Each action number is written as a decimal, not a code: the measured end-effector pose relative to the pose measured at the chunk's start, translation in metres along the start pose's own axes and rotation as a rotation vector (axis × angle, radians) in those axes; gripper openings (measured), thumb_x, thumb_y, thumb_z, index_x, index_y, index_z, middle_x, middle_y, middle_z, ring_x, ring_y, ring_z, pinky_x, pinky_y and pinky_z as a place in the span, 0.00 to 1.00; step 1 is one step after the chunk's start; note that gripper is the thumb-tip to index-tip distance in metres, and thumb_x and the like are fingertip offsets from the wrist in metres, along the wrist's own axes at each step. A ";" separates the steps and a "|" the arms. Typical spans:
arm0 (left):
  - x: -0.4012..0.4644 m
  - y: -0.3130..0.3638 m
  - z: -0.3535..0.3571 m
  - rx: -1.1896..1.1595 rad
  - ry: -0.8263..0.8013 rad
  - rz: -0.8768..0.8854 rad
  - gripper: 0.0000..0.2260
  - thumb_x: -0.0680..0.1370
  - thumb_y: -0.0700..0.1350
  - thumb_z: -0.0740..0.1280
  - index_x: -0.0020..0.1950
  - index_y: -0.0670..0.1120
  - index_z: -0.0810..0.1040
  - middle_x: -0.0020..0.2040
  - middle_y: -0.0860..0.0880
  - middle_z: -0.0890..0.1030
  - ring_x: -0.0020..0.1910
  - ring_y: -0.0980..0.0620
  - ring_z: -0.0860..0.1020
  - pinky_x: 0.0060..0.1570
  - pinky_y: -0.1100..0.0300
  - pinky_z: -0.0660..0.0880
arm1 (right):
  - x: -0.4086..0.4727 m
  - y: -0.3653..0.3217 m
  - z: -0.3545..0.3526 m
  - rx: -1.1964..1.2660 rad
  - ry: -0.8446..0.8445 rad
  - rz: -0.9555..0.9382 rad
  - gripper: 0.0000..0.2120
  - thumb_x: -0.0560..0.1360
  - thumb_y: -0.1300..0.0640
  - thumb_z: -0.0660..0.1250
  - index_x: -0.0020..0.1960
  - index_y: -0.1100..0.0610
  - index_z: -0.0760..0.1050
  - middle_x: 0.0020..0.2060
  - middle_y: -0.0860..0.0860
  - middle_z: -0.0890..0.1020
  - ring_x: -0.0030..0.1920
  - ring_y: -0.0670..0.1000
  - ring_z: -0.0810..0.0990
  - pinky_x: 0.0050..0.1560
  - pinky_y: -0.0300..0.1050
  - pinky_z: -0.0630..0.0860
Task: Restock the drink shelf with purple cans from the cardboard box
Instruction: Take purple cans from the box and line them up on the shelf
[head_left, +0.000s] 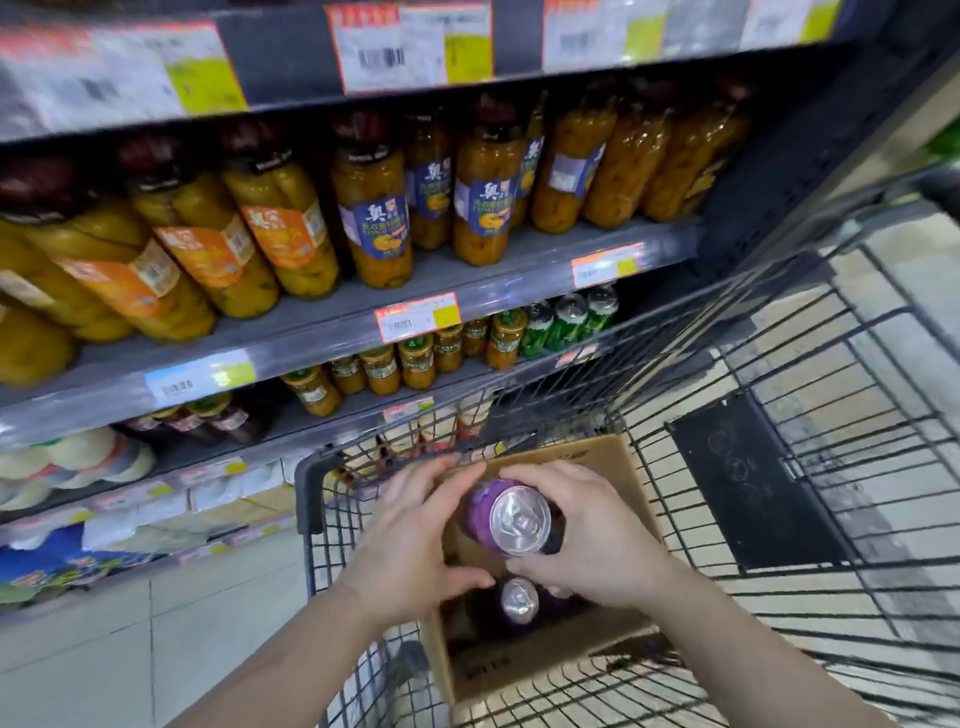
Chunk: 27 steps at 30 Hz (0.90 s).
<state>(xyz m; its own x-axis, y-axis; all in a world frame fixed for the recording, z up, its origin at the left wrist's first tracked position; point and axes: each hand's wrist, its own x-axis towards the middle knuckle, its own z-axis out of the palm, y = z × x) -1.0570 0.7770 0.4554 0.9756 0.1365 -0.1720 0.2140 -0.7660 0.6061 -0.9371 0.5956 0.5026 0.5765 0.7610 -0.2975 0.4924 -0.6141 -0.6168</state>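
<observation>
A purple can (511, 517) with a silver top is held above an open cardboard box (613, 457) that sits in a wire shopping cart (779, 364). My left hand (410, 540) wraps its left side and my right hand (592, 540) wraps its right side. Another purple can (519, 600) stands lower inside the box, partly hidden under my hands. The shelves (467, 291) rise to the left and ahead of the cart.
Tall jars of yellow fruit (374, 208) fill the upper shelf, small jars (415, 361) and green cans (566, 322) the one below. White packages (78, 462) lie lower left. A black panel (748, 478) lies in the cart. Tiled floor (182, 623) is at lower left.
</observation>
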 end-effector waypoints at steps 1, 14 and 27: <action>0.002 0.003 -0.003 -0.030 0.036 0.022 0.47 0.61 0.69 0.72 0.76 0.63 0.55 0.74 0.56 0.60 0.74 0.53 0.56 0.74 0.48 0.57 | -0.002 -0.010 -0.007 -0.013 0.008 -0.039 0.38 0.61 0.40 0.76 0.69 0.38 0.68 0.55 0.35 0.73 0.58 0.39 0.70 0.64 0.40 0.67; -0.038 -0.038 -0.028 -0.651 0.244 -0.152 0.36 0.51 0.63 0.81 0.57 0.72 0.73 0.57 0.61 0.79 0.58 0.58 0.78 0.60 0.60 0.74 | 0.020 0.099 0.073 -0.312 -0.428 0.072 0.41 0.68 0.46 0.75 0.75 0.38 0.58 0.72 0.47 0.67 0.75 0.52 0.58 0.74 0.48 0.53; -0.026 -0.054 -0.016 -0.527 0.244 -0.196 0.35 0.53 0.50 0.84 0.59 0.56 0.78 0.57 0.60 0.80 0.56 0.61 0.79 0.55 0.74 0.71 | 0.051 0.165 0.149 -0.564 -0.674 -0.168 0.39 0.69 0.53 0.75 0.74 0.40 0.60 0.73 0.54 0.62 0.77 0.58 0.51 0.75 0.54 0.38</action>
<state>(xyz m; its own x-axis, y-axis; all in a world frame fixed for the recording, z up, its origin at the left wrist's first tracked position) -1.0928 0.8247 0.4392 0.8853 0.4311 -0.1744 0.3257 -0.3071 0.8942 -0.9237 0.5645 0.2767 0.0492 0.7022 -0.7103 0.8859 -0.3591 -0.2936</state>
